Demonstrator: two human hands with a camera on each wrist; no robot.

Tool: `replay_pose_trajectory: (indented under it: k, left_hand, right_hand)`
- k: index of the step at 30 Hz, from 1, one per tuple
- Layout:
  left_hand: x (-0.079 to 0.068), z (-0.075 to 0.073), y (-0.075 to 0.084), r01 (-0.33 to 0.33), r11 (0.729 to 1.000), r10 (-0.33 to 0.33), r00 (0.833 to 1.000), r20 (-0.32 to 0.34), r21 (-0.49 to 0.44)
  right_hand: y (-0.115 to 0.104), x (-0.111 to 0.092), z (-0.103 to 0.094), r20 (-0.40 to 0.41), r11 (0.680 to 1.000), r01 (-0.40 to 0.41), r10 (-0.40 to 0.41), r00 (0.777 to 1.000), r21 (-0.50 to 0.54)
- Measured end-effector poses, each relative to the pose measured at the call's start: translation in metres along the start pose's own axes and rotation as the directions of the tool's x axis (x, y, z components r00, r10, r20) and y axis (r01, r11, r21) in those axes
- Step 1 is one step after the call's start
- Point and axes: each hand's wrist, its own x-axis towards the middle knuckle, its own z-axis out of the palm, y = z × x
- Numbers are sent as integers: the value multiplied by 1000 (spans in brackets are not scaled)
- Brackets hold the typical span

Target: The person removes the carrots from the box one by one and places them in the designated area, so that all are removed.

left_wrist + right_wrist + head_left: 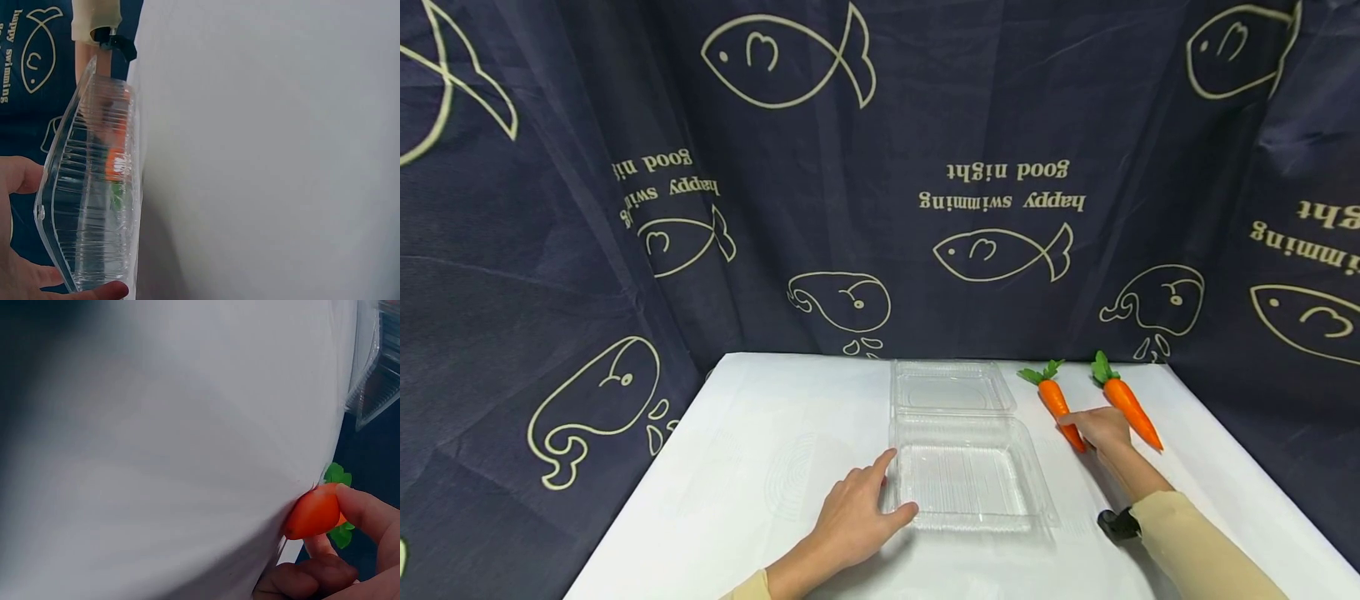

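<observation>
A clear plastic clamshell box (962, 479) lies unfolded on the white table, its lid (951, 389) spread out toward the back. At the near left corner of the box is my left hand (856, 515), thumb and fingers spread along its rim; the left wrist view shows the fingertips right at the clear wall (87, 187). My right hand (1105, 429) pinches the lower part of an orange carrot (1054, 400) with green leaves, thumb on one side and fingers on the other. The right wrist view shows this carrot (315, 511) low over the table.
A second carrot (1133, 412) lies just right of my right hand, leaves toward the back. The white table (775, 417) ends at a dark blue curtain (880, 208) printed with fish and whales, which stands at the back and both sides.
</observation>
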Motion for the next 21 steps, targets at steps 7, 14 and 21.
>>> replay_pose_trajectory:
  k: [7,14,21]
  left_hand:
    - [0,0,0,-5,1000,5,1000,-7,8]
    - [-1,0,1,2,1000,-2,1000,1,7]
    - [0,-1,2,1,1000,-1,1000,0,0]
  right_hand:
    - [-1,-3,0,-5,1000,8,-8,1000,-15]
    - [-1,-5,-1,4,1000,-11,11,1000,-12]
    - [-1,-6,-2,15,999,0,0,1000,-33]
